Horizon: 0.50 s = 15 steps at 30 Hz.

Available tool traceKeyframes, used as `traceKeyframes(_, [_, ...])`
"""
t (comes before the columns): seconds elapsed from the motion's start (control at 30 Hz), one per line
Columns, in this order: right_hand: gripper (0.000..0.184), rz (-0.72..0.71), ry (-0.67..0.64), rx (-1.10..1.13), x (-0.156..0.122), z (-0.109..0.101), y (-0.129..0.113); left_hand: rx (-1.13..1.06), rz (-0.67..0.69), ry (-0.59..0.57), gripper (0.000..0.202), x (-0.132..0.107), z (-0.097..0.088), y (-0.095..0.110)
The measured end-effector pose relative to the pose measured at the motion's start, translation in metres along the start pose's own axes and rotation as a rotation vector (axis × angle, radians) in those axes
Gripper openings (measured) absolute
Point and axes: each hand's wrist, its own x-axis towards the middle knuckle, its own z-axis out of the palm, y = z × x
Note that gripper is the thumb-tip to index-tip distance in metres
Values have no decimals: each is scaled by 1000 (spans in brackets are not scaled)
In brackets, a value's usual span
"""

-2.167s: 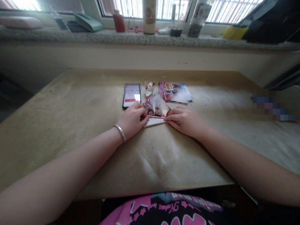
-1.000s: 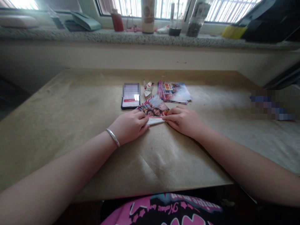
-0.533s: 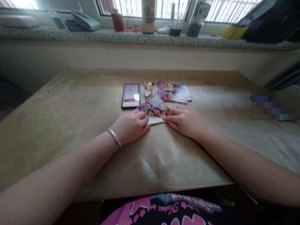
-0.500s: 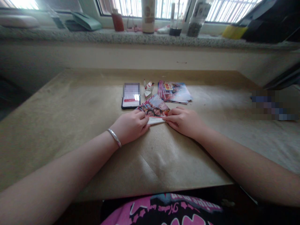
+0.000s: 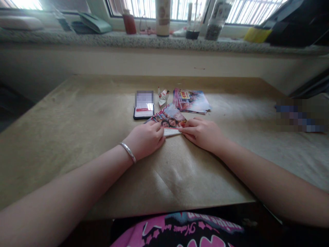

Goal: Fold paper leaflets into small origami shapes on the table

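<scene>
A printed sheet of paper [image 5: 172,115] lies on the table, folded to a point at its far end. Its near edge is turned up into a white strip. My left hand [image 5: 147,137], with a silver bangle at the wrist, is closed on the left end of that strip, its fingertips partly hidden. At the right end my right hand [image 5: 202,133] pinches the fold between thumb and fingers. Just beyond the sheet stands a small folded paper figure [image 5: 163,97], white and red. A phone [image 5: 144,111] with its screen lit lies to the left.
Behind my right hand is a stack of printed leaflets [image 5: 194,99]. The table [image 5: 84,137] has a tan cover, its near edge close to my body. Bottles and jars line the stone windowsill [image 5: 144,42]. A blurred-out item [image 5: 300,116] lies far right.
My left hand has shifted very slightly to the right along the folded edge. My right hand and the things on the table look the same.
</scene>
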Motion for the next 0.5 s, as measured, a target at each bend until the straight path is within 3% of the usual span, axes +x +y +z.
traceKeyframes(0.5, [30, 13, -3, 59, 3, 0, 1, -9, -57, -65, 36, 0, -3, 8])
